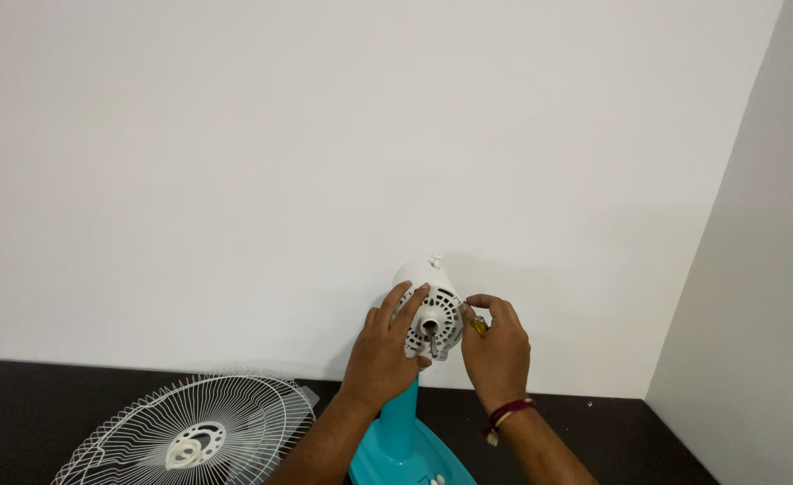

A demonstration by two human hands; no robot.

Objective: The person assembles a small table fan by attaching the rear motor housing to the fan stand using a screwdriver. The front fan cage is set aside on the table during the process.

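Observation:
A white fan motor housing [435, 310] with a vented front and a bare metal shaft stands on a turquoise stand [402, 429]. My left hand [384, 352] grips the left side of the housing, fingers spread over its front. My right hand [497, 348] touches the housing's right edge, thumb and forefinger pinched on a small part I cannot make out. A ring shows on one finger and a maroon thread band circles the wrist.
A white wire fan guard [190, 431] lies flat on the dark tabletop [19, 404] at the lower left. A plain white wall [325, 135] rises behind, meeting a side wall [756, 314] at the right corner.

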